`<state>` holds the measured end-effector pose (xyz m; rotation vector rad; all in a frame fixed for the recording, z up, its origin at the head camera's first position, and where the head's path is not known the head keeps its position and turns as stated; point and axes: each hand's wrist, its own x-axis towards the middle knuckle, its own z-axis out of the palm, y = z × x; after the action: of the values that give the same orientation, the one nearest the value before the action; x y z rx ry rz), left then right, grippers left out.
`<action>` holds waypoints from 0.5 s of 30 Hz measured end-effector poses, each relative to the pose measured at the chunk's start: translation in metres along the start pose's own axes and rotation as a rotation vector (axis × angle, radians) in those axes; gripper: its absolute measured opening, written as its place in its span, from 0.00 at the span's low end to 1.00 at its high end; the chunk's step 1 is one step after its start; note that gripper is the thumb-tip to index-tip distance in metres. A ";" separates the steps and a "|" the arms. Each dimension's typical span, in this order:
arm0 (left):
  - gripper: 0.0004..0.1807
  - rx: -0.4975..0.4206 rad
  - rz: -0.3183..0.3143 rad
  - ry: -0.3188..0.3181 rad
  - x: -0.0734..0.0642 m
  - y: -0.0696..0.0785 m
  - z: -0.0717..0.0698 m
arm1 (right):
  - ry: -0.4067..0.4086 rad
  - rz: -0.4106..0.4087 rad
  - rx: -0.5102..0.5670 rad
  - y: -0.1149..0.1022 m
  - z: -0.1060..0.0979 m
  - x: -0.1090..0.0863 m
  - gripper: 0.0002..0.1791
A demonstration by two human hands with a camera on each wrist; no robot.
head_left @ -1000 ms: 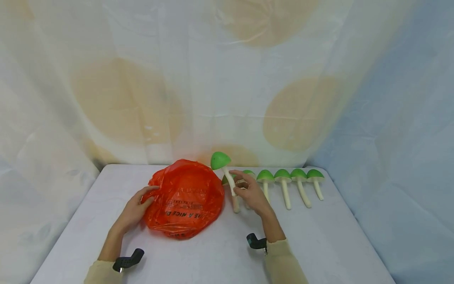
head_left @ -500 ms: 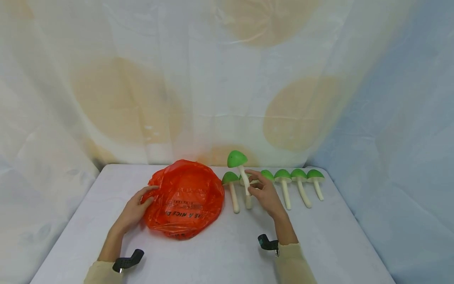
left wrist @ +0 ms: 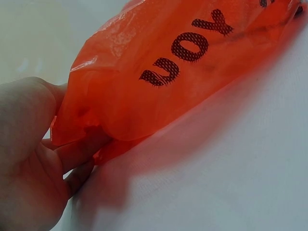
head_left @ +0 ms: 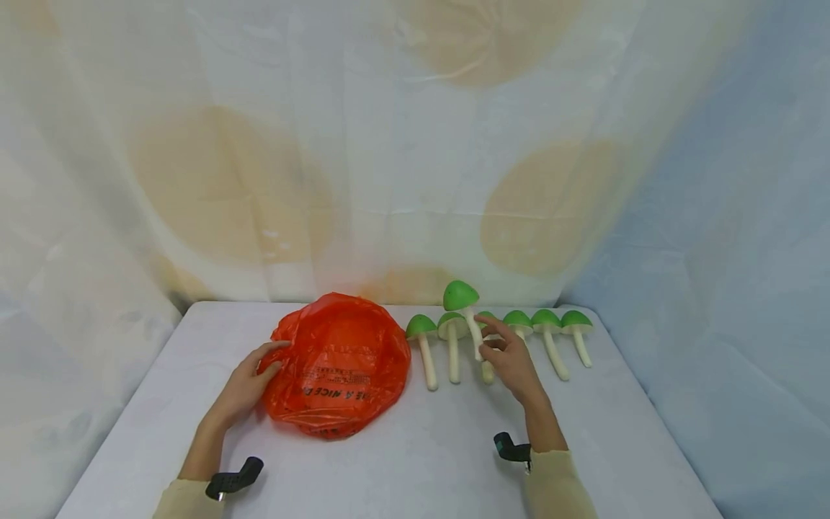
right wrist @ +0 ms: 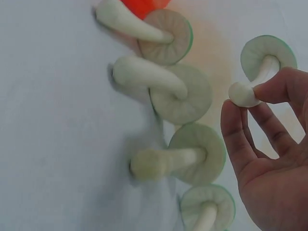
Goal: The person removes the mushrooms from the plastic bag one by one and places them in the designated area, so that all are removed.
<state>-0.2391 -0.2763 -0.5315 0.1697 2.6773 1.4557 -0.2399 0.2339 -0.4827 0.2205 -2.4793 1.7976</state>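
My left hand (head_left: 244, 382) holds the left edge of a red plastic bag (head_left: 353, 360), which has black print on it. In the left wrist view some fingers pass behind the red film of the bag (left wrist: 125, 106) and are partly hidden. My right hand (head_left: 512, 358) pinches a toy mushroom (head_left: 462, 295) by its pale stem, green cap upward, above the row on the table. The right wrist view shows thumb and fingertips on the stem end of this mushroom (right wrist: 244, 94). Below it, another mushroom (head_left: 487, 373) is partly covered by the hand.
Several similar mushrooms lie in a row along the back of the white table (head_left: 402, 468), from one beside the bag (head_left: 424, 353) to one at the right end (head_left: 577, 331). A patterned curtain (head_left: 389, 144) hangs behind. Each wrist carries a black camera (head_left: 236, 477).
My right hand has moved to the right along the row with the mushroom in its fingers, away from the bag. The left hand and the bag have stayed in place.
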 end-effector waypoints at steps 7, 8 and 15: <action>0.23 0.004 0.009 -0.005 -0.001 0.000 0.000 | 0.072 0.036 -0.047 0.016 -0.023 -0.012 0.30; 0.23 0.005 0.013 -0.005 -0.001 0.000 0.000 | 0.081 0.044 -0.051 0.019 -0.027 -0.013 0.30; 0.23 -0.009 0.010 -0.006 -0.001 0.000 0.000 | 0.116 0.079 -0.086 0.021 -0.050 -0.020 0.31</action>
<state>-0.2380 -0.2767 -0.5310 0.1863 2.6687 1.4679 -0.2246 0.2891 -0.4895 0.0125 -2.5098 1.6746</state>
